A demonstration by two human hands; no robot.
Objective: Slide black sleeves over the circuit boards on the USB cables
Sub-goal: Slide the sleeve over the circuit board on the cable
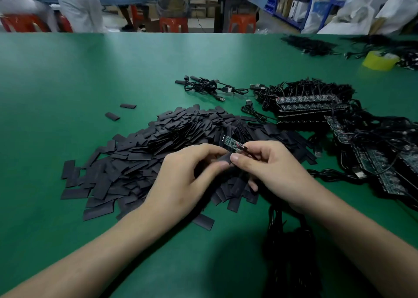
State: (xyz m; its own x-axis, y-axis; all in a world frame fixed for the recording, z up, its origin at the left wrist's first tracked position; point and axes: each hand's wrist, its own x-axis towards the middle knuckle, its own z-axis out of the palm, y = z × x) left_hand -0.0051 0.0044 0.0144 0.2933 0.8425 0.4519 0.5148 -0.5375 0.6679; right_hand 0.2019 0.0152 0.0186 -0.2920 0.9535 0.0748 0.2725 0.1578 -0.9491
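Note:
A big heap of flat black sleeves (162,143) covers the middle of the green table (67,82). Above its near side, my right hand (269,171) pinches a thin black cable where it joins a small green circuit board (231,142), which points up and to the left. My left hand (187,177) pinches one black sleeve (222,158) just below the board, against my right thumb. The board is bare, outside the sleeve. Most of the sleeve is hidden by my fingers.
Stacks of circuit boards with tangled USB cables (321,107) fill the right side. A few loose cables (210,88) lie behind the heap. A yellow tape roll (378,60) sits far right. More cables hang off the near edge (289,241). People and red stools stand beyond the table.

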